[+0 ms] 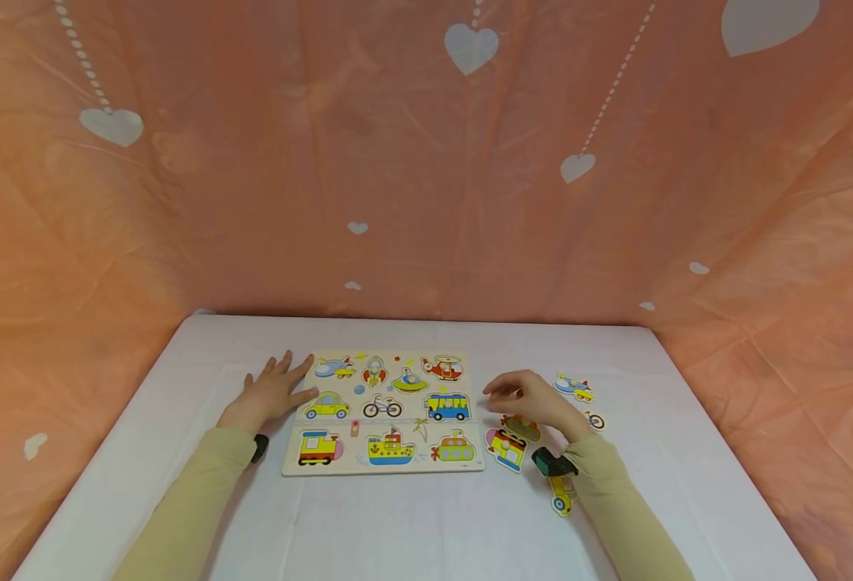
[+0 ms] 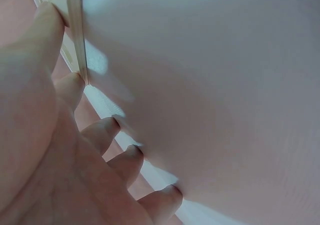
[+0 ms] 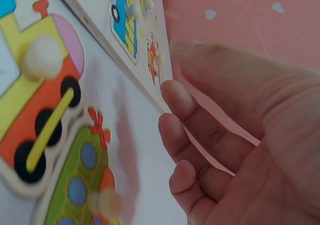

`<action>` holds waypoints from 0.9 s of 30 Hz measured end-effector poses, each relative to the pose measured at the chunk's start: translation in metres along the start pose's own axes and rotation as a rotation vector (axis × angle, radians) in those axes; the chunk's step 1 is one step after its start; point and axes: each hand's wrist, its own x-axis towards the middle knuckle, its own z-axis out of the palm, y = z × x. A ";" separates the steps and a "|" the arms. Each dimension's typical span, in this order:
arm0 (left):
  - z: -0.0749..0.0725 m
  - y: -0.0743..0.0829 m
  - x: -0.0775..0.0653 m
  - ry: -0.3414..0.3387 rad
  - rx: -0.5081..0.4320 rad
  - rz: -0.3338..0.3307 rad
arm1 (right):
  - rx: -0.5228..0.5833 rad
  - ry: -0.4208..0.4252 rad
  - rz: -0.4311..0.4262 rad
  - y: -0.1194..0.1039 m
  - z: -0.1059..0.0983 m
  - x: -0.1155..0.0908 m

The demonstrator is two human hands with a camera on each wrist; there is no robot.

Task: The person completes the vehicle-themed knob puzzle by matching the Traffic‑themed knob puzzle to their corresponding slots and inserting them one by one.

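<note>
Rests the left hand (image 1: 266,399), spread and ungrasping, on the left edge of one board (image 1: 413,407) with ten pictures (image 1: 390,450), and poises the right hand (image 1: 533,399), loosely curled and released, beside its right edge, near five visible pieces (image 1: 498,445) on the tabletop (image 1: 397,528): one each of plane (image 1: 574,388), bicycle (image 1: 595,420), submarine (image 1: 522,429), train (image 1: 508,452), car (image 1: 562,497).

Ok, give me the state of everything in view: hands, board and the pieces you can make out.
Left hand: fingers spread, thumb on the board's edge
Right hand: fingers loosely curled, holding nothing
Puzzle board: lying flat
Bus piece: in the board
Helicopter piece: in the board
Train piece: loose, face up
Submarine piece: loose, face up
Airplane piece: loose
Bicycle piece: loose, partly hidden
Car piece: loose, partly hidden
</note>
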 end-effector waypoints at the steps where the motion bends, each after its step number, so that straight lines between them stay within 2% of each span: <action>1: 0.000 0.000 0.000 0.001 0.001 0.000 | -0.005 0.002 0.001 0.001 -0.001 -0.002; 19: 0.000 0.000 0.000 0.009 0.003 0.009 | 0.011 0.043 0.037 0.018 -0.017 -0.030; 27: 0.000 0.001 -0.001 0.008 -0.006 -0.001 | 0.005 0.043 0.098 0.024 -0.021 -0.045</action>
